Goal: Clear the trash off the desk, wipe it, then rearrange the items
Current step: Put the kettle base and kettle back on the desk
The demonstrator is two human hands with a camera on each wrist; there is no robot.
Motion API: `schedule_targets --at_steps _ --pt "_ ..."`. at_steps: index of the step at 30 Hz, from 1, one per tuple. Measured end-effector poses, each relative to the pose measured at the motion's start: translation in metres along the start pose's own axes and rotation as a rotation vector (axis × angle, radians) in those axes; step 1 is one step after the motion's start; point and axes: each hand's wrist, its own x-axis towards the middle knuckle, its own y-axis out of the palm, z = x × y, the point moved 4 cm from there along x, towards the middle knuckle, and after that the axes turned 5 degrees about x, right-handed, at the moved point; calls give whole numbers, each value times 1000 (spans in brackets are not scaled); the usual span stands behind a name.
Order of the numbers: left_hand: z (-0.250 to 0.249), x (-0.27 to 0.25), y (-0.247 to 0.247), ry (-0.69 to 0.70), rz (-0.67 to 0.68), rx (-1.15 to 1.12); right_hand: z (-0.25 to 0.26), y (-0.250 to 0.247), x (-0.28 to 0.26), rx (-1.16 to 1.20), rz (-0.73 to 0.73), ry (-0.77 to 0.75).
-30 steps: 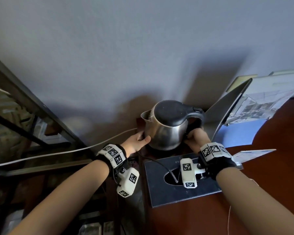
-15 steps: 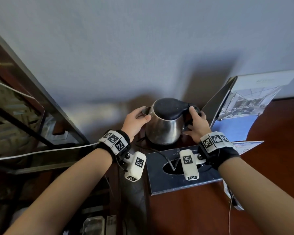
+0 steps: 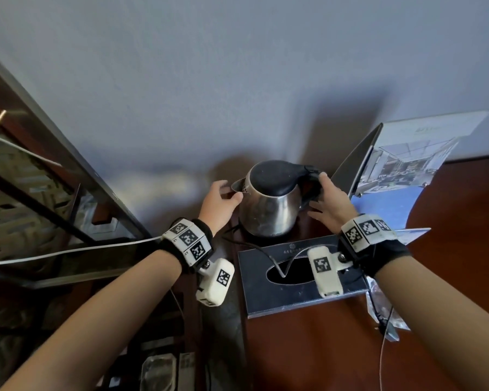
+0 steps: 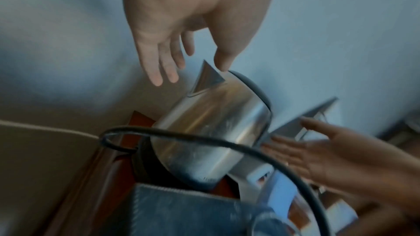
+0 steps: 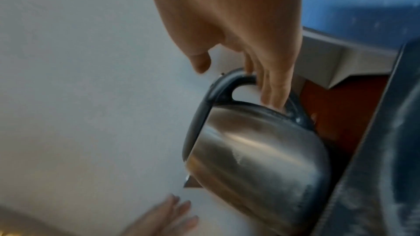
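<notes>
Both hands [image 3: 219, 203] [image 3: 326, 206] flank kettle [image 3: 268, 210] at desk's [image 3: 449, 249] back-left corner.

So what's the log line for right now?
kettle upright on desk | left hand open by spout | right hand open at handle

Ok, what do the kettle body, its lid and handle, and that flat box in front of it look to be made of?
Kettle: body looks like brushed stainless steel, with soft streaky reflections.
Lid and handle: matte black, probably plastic, with no metallic shine.
Tissue box: dark cover with stitched edges, possibly leather or imitation; too blurred to be sure.
</notes>
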Motion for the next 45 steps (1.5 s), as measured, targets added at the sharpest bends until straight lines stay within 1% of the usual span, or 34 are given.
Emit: schedule_targets --at_steps 1,2,3,4,5,6,7,9,10,12,14,15,17,21,23,26,29,31,34,37,39,42,43,45 --pt "0 -6 -3 18 -29 99 -2 -5 -8 -48 35 -18" --pt "-2 -14 -5 74 -50 182 -5 -10 -17 -130 84 -33" --pt "-5 -24 -6 170 -43 250 -9 -18 -27 -234 144 -42" --pt "-9 -35 -5 283 3 314 -15 -27 -37 -348 201 -43" --pt "-13 -45 -2 387 88 387 -21 -37 -46 -468 246 -43" --pt "-17 -56 3 470 194 471 -27 -48 -55 -574 276 -40" --pt "-19 -64 8 525 303 553 -32 -59 -63 -655 286 -39" --pt "-22 -79 21 574 493 677 -39 -83 -74 -752 244 -55" --pt "-23 -84 27 577 562 729 -42 -95 -77 -782 204 -64" --pt "-23 -92 37 573 640 840 -49 -117 -78 -831 100 -86" --pt "-22 -97 42 574 647 921 -56 -138 -75 -916 -27 -124" --pt "-21 -99 42 581 636 949 -60 -146 -72 -952 -70 -122" --pt "-20 -102 43 604 612 1007 -67 -154 -69 -1064 -88 -83" --pt "-15 -105 43 605 593 1058 -82 -154 -65 -1452 34 -5" --pt "-13 -104 43 560 594 1008 -83 -154 -66 -1506 61 -2" --pt "-15 -102 40 509 561 866 -76 -154 -73 -1478 63 -43" --pt "-20 -100 30 475 460 699 -53 -151 -87 -1378 15 -174" --pt "-21 -95 20 466 369 601 -27 -144 -102 -1328 -25 -302" --pt "-21 -90 7 455 305 542 18 -122 -127 -1341 -80 -523" --pt "-22 -87 -1 443 253 498 61 -89 -140 -1384 -138 -731" --pt "-22 -84 -8 426 168 429 84 -64 -138 -1415 -148 -839" --pt "-21 -75 -21 358 -14 282 112 -22 -122 -1417 -152 -960" --pt "-20 -72 -25 326 -74 239 119 -7 -114 -1409 -148 -987" --pt "-15 -64 -32 268 -188 153 128 21 -94 -1409 -125 -997"
